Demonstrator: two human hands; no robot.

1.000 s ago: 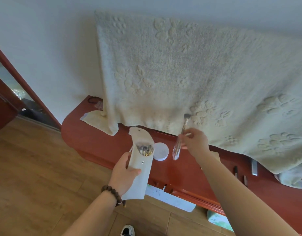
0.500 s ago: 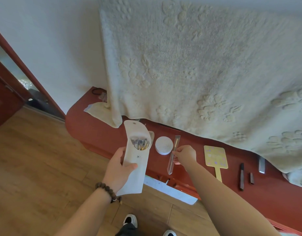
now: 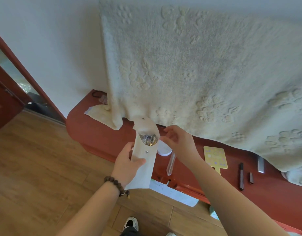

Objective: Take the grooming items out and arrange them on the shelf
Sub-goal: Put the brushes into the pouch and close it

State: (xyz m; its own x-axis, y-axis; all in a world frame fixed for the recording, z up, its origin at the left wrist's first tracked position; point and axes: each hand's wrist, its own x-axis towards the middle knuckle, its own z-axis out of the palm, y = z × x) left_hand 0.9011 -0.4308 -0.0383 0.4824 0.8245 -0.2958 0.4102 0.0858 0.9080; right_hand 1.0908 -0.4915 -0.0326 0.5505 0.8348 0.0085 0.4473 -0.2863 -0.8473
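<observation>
At lower centre of the frame, my left hand gripped the white pouch around its middle, thumb across the front, flap thrown back. Slim metal tools stood in its mouth; I judged them light, stiff and slick, best pinched by their exposed ends. Just right of the mouth, my right hand hovered with fingers loosely spread, holding nothing. Beyond, on the red shelf, lay a clear-handled tool, a round case and a yellow mirror.
</observation>
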